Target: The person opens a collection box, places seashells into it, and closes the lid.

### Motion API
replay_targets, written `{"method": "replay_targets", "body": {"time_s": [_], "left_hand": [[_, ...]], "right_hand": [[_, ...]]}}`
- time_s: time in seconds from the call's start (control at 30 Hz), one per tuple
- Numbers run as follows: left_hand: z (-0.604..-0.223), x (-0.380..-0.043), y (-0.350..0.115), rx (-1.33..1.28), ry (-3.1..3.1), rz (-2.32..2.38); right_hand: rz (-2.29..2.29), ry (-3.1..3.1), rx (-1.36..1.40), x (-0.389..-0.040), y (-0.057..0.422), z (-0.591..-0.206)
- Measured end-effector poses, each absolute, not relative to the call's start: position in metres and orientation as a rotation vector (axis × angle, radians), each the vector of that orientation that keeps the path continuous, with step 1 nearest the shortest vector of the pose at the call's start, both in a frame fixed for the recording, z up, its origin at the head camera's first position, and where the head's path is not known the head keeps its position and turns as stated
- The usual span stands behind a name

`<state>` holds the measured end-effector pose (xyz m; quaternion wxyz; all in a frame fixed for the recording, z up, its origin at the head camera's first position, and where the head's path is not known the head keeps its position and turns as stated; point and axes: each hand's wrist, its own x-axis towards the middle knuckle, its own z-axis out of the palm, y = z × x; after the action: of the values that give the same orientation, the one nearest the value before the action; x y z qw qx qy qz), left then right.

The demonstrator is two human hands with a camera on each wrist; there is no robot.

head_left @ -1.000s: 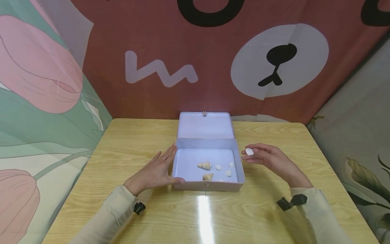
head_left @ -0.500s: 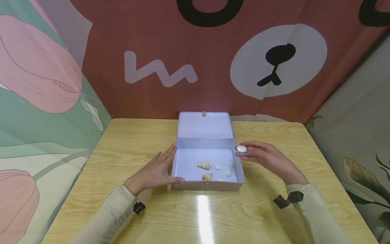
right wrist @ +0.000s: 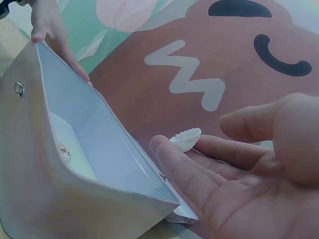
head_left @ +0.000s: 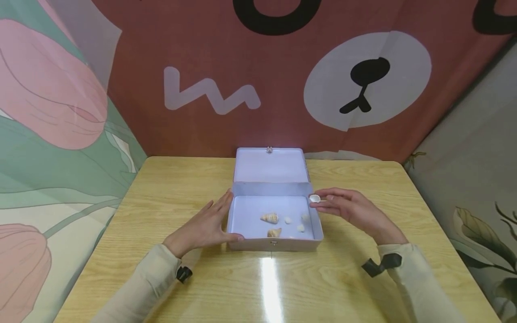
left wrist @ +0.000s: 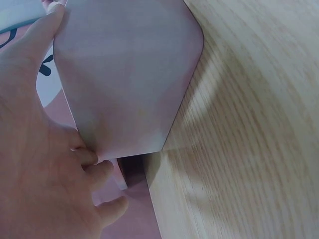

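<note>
A pale lidded box (head_left: 274, 245) stands with its lid (head_left: 269, 166) tipped back. My left hand (head_left: 206, 226) spans the box's left side, gripping it with the thumb at the front corner and fingertips by the back corner. The left wrist view shows that outer wall (left wrist: 124, 84) between thumb and fingers. My right hand (head_left: 355, 208) holds a white ribbed seashell (right wrist: 185, 139) between its fingers, beside the box's right rim. The thumb stands apart from the shell in the right wrist view. Inside lie a spiral shell (head_left: 269, 218), a tan shell (head_left: 274, 232) and several small white shells (head_left: 300, 228).
The box rests on a wooden table (head_left: 181, 179). A reddish printed cloth (head_left: 210, 134) hangs behind the table's far edge, with printed cloth at both sides. Light glares off the tabletop in front of the box. A metal clasp (head_left: 269, 150) is on the lid's edge.
My right hand has moved left with the white seashell, from beside the box to its right rim, and the thumb has come away from the shell. The left hand stays on the box.
</note>
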<state>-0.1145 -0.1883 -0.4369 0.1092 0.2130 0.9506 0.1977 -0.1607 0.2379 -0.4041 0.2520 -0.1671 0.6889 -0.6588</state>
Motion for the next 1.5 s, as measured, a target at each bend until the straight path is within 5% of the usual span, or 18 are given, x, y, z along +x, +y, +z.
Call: {"method": "replay_targets", "body": {"time_s": [1.5], "left_hand": [[-0.442, -0.117, -0.19, 0.625, 2.8, 0.595]], "right_hand": [[-1.658, 1.881, -0.61, -0.177, 0.205, -0.403]]}}
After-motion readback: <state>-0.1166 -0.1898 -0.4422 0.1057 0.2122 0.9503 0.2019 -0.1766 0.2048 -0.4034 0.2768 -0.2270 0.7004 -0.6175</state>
